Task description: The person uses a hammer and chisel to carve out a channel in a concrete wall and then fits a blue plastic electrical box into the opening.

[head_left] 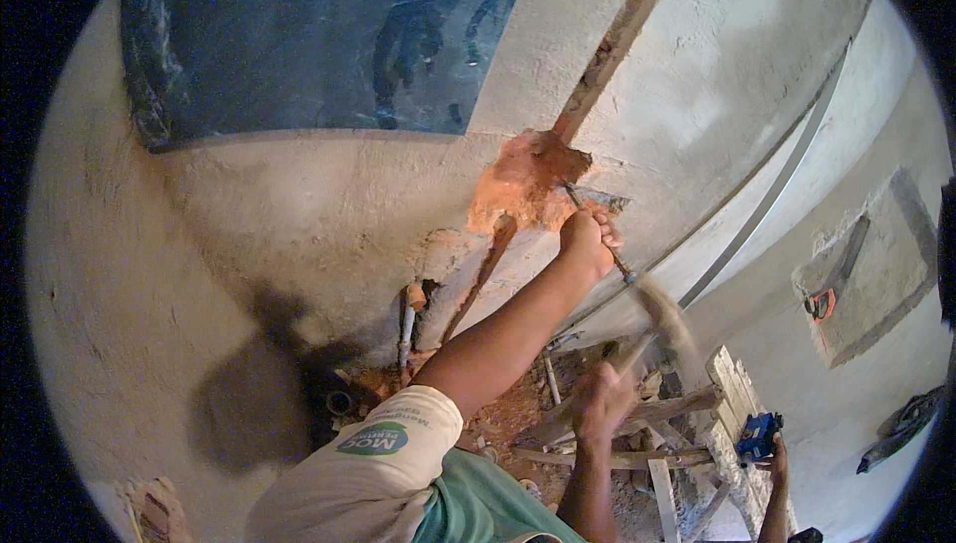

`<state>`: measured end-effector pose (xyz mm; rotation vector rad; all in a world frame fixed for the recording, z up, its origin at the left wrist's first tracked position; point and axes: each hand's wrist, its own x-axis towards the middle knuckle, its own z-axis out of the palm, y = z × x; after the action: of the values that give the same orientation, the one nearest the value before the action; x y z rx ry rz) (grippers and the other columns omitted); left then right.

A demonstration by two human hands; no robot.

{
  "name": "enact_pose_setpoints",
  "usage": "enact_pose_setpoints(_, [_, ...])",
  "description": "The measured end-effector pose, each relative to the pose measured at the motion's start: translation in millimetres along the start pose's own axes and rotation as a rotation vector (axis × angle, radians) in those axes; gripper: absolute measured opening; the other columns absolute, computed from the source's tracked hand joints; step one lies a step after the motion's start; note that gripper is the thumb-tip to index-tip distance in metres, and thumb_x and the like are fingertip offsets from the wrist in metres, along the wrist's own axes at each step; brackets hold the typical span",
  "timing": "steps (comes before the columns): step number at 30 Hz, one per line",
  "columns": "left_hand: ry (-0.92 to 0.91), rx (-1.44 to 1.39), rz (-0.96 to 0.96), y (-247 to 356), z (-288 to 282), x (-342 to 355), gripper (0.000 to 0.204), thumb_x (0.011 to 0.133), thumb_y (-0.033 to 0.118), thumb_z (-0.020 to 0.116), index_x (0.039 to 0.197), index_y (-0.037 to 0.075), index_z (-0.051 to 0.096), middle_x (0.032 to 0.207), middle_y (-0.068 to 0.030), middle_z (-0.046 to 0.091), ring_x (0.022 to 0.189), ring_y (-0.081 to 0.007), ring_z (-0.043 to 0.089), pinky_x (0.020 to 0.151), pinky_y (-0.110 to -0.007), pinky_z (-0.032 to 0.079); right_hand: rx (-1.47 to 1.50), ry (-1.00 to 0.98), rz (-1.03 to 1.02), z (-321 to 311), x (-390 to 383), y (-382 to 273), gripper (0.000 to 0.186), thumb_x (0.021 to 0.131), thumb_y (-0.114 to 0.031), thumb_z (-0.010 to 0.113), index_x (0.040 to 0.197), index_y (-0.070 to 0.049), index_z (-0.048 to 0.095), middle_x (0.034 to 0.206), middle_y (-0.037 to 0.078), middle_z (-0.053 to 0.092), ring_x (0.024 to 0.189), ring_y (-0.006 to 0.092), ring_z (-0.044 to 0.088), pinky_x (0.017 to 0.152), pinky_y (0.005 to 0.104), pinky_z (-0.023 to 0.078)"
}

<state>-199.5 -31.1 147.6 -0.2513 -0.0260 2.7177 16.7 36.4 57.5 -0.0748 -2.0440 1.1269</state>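
My left hand [590, 237] grips a thin metal chisel [623, 269], its tip in a ragged orange-red cavity [520, 180] chipped into the plastered wall. My right hand [605, 399] is lower, closed on the handle of a hammer [667, 319], whose motion-blurred head is just below the chisel's outer end; whether they touch I cannot tell. A narrow chase [612, 55] runs up from the cavity, and another groove [478, 284] runs down toward a pipe [406, 329] with an orange fitting.
A blue panel [279, 35] is upper left. A long metal strip [787, 175] is at right, near a wall recess [876, 284]. A rough wooden stand [727, 394] and rubble [498, 424] lie below. Another person's hand [775, 463] at lower right holds a blue device [757, 434].
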Motion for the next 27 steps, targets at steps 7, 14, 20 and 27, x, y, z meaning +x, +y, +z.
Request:
enact_pose_setpoints(7, [0.013, -0.061, 0.027, 3, 0, 2, 0.016, 0.087, 0.016, 0.037, 0.072, 0.013, 0.041, 0.053, 0.0044, 0.033, 0.040, -0.0087, 0.026, 0.036, -0.023, 0.023, 0.298, 0.498, -0.326, -35, 53, -84, 0.056, 0.085, -0.058, 0.028, 0.076, -0.004, 0.044, 0.060, 0.007, 0.047, 0.048, 0.0159, 0.048, 0.046, 0.0261, 0.042])
enact_pose_setpoints(14, [0.031, -0.013, 0.029, -3, 10, -1, 0.015, 0.082, 0.012, 0.038, 0.067, 0.014, 0.040, 0.051, 0.0034, 0.032, 0.040, -0.0093, 0.025, 0.037, -0.024, 0.022, 0.010, 0.071, 0.093, 22, 11, -5, 0.047, 0.085, -0.048, 0.040, 0.076, -0.003, 0.046, 0.058, 0.006, 0.048, 0.049, 0.0168, 0.047, 0.046, 0.0278, 0.042])
enact_pose_setpoints(20, [0.048, -0.114, 0.031, 2, 17, -2, 0.017, 0.081, 0.010, 0.036, 0.064, 0.013, 0.037, 0.051, 0.0019, 0.031, 0.041, -0.0104, 0.028, 0.037, -0.024, 0.023, 0.593, 0.565, -0.222, -44, 61, -84, 0.059, 0.083, -0.060, 0.028, 0.080, -0.005, 0.050, 0.057, 0.007, 0.050, 0.051, 0.0204, 0.051, 0.048, 0.0309, 0.043])
enact_pose_setpoints(27, [0.123, -0.037, 0.028, -8, 9, 6, 0.018, 0.081, 0.010, 0.036, 0.063, 0.013, 0.036, 0.051, 0.0017, 0.031, 0.042, -0.0109, 0.029, 0.037, -0.025, 0.023, -0.044, -0.001, 0.131, 12, 18, 0, 0.049, 0.085, -0.049, 0.039, 0.079, -0.001, 0.048, 0.059, 0.005, 0.048, 0.048, 0.0138, 0.045, 0.045, 0.0270, 0.040])
